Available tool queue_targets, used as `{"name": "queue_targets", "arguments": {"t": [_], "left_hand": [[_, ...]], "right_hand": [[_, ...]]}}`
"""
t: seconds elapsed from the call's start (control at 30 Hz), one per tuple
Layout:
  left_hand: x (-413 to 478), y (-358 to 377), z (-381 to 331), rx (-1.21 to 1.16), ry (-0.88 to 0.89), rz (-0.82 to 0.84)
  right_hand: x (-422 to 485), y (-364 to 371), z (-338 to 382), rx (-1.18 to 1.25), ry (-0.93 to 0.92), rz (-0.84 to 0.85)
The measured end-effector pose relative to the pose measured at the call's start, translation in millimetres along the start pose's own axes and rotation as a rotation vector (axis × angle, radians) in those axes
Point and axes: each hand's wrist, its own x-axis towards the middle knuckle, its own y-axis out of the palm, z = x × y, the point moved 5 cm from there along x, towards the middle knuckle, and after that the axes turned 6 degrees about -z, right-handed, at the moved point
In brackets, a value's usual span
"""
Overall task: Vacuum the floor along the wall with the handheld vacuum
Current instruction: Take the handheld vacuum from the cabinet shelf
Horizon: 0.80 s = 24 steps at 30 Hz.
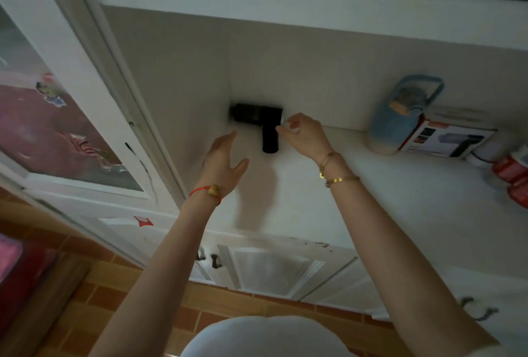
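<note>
The handheld vacuum (258,121) is a black, T-shaped unit lying on the white bench (371,185), in the back corner of the recess where the rear wall meets the side panel. Its barrel runs along the rear wall; its handle points toward the front edge of the bench.

Right hand (303,135): positioned just beside the vacuum, at the junction of barrel and handle. The fingers are curled, with thumb and forefinger pinched close together at the vacuum's right side. Whether they have closed on the vacuum or on a small pale item cannot be told. Gold bracelets (335,171) sit on this wrist.

Left hand (221,161): open, fingers extended and held together, thumb spread. It holds nothing and is near the vacuum, to the left of the handle, without touching it. A red cord bracelet (207,191) sits on this wrist.

Further right of the vacuum, along the rear wall:
- a pale blue bottle-like container (397,116) with a loop handle on top;
- a product box (445,138), touching the container, printed with a picture of a dark handheld device;
- red objects (514,179) at the frame edge, not identifiable.

Left of the vacuum stands a white cabinet door (57,99) with a glass panel. Below the bench are white cupboard doors (271,268) with dark handles, above an orange tiled floor (120,293).
</note>
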Motion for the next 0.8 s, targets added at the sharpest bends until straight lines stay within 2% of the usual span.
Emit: {"name": "queue_targets", "arguments": {"t": [0.33, 0.6, 0.8], "left_hand": [[24.6, 9.3, 11.4, -0.022, -0.049, 0.044], [18.7, 17.5, 15.7, -0.056, -0.031, 0.095], [14.9, 20.7, 17.8, -0.159, -0.072, 0.078]], "right_hand": [[51.2, 62.9, -3.1, -0.123, 0.204, 0.111], [53.7, 87.7, -14.5, -0.069, 0.305, 0.014], [34.0, 75.1, -16.4, 0.111, 0.281, -0.129]]}}
